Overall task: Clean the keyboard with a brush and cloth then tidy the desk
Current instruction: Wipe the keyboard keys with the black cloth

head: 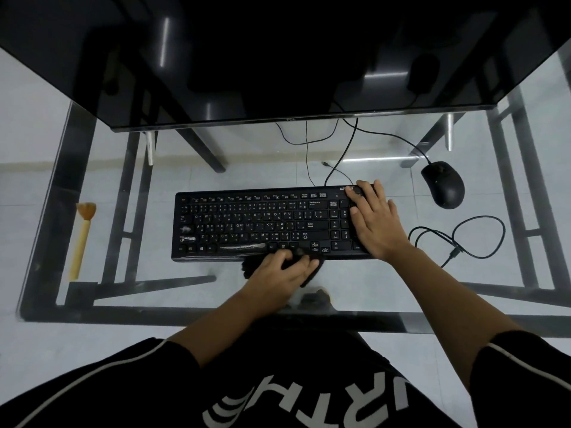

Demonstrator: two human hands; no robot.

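Note:
A black keyboard [247, 223] lies across the middle of the glass desk [355, 288]. My left hand [284, 271] is closed on a dark cloth [312, 274] pressed against the keyboard's front edge near the middle. My right hand [375, 217] rests flat with fingers spread on the keyboard's right end, over the number pad. A brush [81, 239] with a pale wooden handle and tan bristles lies by itself at the desk's left side, bristles pointing away from me.
A large dark monitor [278, 57] stands at the back of the desk. A black mouse [443, 184] sits right of the keyboard, with looped cables [463, 236] beside it. The desk's black frame and the tiled floor show through the glass.

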